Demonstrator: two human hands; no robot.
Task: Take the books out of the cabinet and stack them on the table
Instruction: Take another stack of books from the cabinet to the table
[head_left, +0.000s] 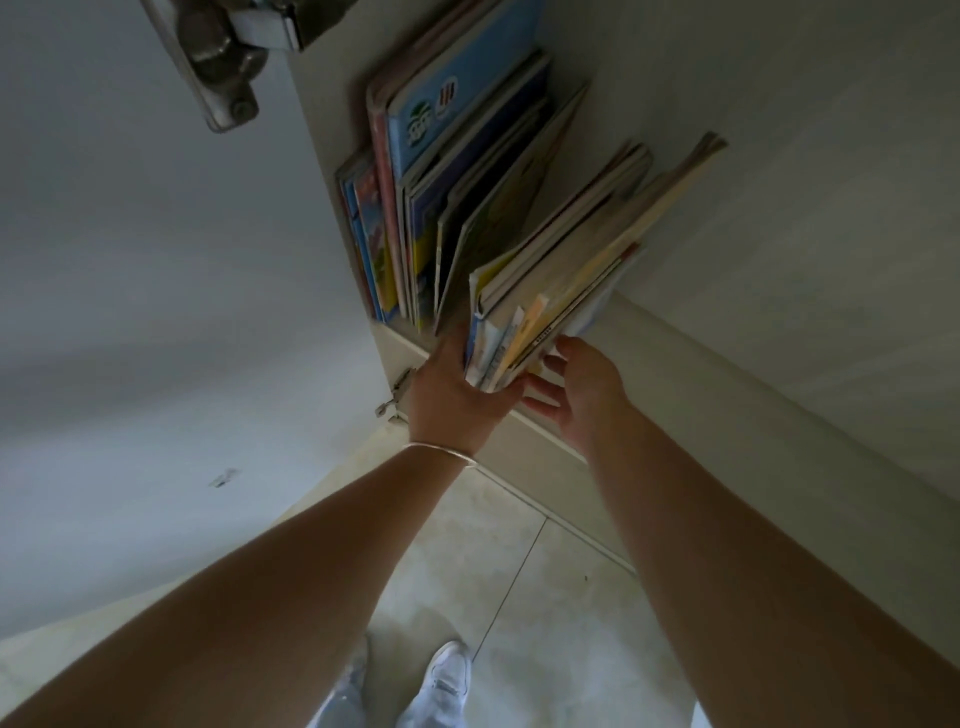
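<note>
Upright books (415, 208) are standing at eleven o'clock in the cabinet (779, 208). The left hand (452, 389) is gripping a leaning bundle of books (561, 270) from below; at its three o'clock, the right hand (582, 384), fingers relaxed, is touching it.

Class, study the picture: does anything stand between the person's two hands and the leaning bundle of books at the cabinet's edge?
Nothing visible does. The left hand already grips the leaning bundle of books from the left, and the right hand touches its right side.

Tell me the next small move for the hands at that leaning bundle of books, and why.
Probably close the right hand on the leaning bundle: the left hand already grips its near edge, while the right's fingers lie straight beside it.
</note>
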